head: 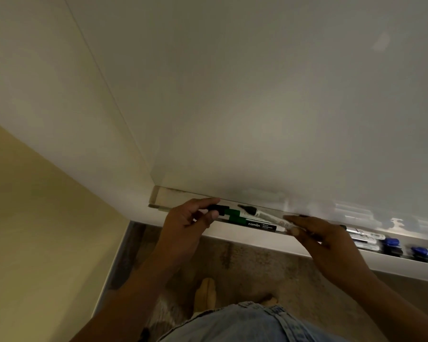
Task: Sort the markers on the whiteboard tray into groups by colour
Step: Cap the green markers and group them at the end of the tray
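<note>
A narrow tray [235, 235] runs along the bottom of the whiteboard [257, 95]. At its left end lie two green-capped markers [242, 219] side by side, with a black-capped marker [251, 210] behind them. My left hand [190, 225] pinches the cap ends of the green markers between thumb and fingers. My right hand [316, 236] holds their other ends with its fingertips. Further right in the tray lie white marker barrels [366, 239] and several blue-capped markers [391, 245].
A pale yellow wall [35, 218] stands to the left of the board. Below the tray is mottled brown floor [252, 265], with my feet and denim clothing at the bottom of the view.
</note>
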Motion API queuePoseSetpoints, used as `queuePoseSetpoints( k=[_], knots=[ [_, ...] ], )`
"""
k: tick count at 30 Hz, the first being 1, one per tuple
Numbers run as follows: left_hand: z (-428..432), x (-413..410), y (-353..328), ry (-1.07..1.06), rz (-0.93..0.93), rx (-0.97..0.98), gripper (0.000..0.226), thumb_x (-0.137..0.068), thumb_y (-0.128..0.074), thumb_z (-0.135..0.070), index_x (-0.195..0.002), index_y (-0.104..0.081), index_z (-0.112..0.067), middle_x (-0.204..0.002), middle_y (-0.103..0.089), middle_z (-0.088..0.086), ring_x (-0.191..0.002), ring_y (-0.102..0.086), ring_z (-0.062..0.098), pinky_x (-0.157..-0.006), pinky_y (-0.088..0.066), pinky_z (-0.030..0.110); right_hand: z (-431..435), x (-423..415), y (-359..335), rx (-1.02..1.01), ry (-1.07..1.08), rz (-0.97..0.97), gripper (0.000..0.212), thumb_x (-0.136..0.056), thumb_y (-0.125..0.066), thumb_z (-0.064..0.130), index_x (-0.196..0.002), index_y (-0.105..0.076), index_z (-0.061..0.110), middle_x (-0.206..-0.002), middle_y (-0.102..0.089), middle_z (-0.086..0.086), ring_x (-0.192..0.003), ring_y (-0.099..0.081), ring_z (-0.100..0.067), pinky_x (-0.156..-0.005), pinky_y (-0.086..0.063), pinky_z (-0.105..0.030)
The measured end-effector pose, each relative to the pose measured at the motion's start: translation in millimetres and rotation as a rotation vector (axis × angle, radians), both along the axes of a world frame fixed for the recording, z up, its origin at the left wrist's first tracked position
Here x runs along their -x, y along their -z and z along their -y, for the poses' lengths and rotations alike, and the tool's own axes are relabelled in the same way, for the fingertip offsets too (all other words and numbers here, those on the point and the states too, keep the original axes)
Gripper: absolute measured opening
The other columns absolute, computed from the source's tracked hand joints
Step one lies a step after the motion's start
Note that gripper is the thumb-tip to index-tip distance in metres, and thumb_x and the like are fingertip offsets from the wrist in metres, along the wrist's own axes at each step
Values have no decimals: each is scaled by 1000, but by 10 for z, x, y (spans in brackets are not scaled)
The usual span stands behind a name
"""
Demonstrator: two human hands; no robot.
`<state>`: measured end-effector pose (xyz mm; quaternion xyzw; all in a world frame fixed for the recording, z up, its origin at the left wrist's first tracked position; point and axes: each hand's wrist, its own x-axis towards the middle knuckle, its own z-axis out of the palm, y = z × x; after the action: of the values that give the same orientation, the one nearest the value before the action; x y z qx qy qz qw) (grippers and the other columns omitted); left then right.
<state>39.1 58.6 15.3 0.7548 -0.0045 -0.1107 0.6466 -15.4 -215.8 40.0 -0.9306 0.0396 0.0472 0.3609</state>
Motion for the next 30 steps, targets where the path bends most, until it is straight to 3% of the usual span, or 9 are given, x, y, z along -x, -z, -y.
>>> queuePoseSetpoints(
  k=[3, 8, 13, 21, 25, 27, 30],
  knots=[
    [15, 82, -196, -52, -43, 144, 29, -77, -67, -20, -106, -68, -24, -93, -72, -4, -74, -64, 9, -67, -52, 18, -80, 105, -244, -69, -2, 45, 34, -82, -50, 44, -114, -61, 49, -99, -66, 26, -87, -60, 0, -69, -46, -7],
    [71, 130, -326, -42, -56, 242, 25, -79, -68, -3, -100, -70, -15, -94, -75, -1, -86, -69, 11, -71, -54, 18, -147, 155, -398, -98, -3, 116, 31, -81, -50, 45, -108, -61, 55, -105, -63, 33, -89, -60, 1, -68, -46, -6],
    [83, 107, -363, -16, 3, 211, 28, -73, -71, -13, -101, -71, -15, -94, -75, -1, -88, -69, 12, -77, -55, 22, -149, 142, -428, -87, -6, 139, 32, -82, -49, 44, -111, -61, 50, -103, -65, 28, -88, -61, -3, -57, -50, -17],
    [158, 133, -327, 38, 63, 184, 29, -70, -72, -22, -98, -72, -20, -95, -74, -7, -94, -68, 10, -82, -54, 22, -201, 138, -435, -61, -38, 124, 30, -85, -47, 44, -111, -60, 51, -108, -60, 31, -91, -59, 1, -52, -46, -10],
    [194, 162, -304, 38, 84, 155, 27, -71, -75, -19, -97, -73, -27, -96, -73, -10, -94, -68, 10, -82, -55, 24, -261, 109, -407, -55, -48, 88, 22, -85, -56, 37, -103, -58, 49, -96, -62, 28, -88, -58, 3, -57, -47, -11],
    [246, 211, -291, 89, 116, 94, 30, -73, -76, -15, -98, -71, -32, -100, -71, -13, -96, -66, 7, -82, -54, 22, -338, 103, -397, -66, -81, 61, 19, -82, -55, 44, -100, -59, 46, -94, -63, 27, -91, -58, 7, -59, -47, -11],
    [363, 300, -284, 104, 177, 19, 33, -75, -76, -14, -100, -69, -35, -100, -69, -14, -96, -65, 3, -81, -53, 18, -444, 81, -377, -34, -95, 35, 34, -77, -47, 66, -96, -62, 41, -87, -65, 21, -87, -58, 7, -57, -48, -16]
  ],
)
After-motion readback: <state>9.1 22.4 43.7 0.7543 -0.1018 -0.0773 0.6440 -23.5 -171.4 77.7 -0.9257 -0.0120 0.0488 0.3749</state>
